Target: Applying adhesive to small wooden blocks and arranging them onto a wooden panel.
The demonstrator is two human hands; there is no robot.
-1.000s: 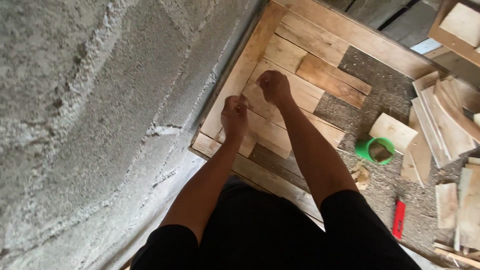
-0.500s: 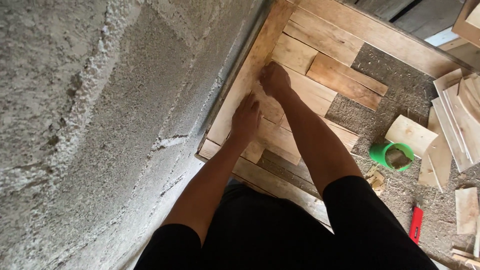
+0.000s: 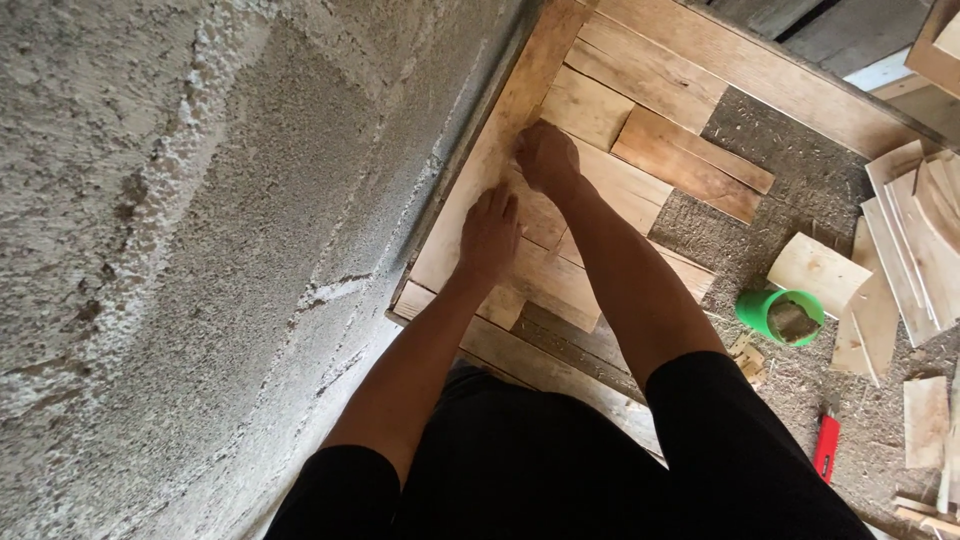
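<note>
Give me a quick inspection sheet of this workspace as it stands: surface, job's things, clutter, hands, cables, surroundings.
Surface: wooden frame on gritty ground, part filled with boards.
Job's things: pale flat wooden board pieces laid side by side inside the frame.
Clutter: green plastic cup, red flat tool, loose offcut stack.
Hands: left hand flat on the boards; right hand pressing a board near the frame edge.
Cables: nothing seen.
Surroundings: rough grey plastered wall at left.

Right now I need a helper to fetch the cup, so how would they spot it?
Start at the wooden frame beside the rough wall. Right of it, among loose boards on the ground, lies the cup, the only bright green thing there.
</note>
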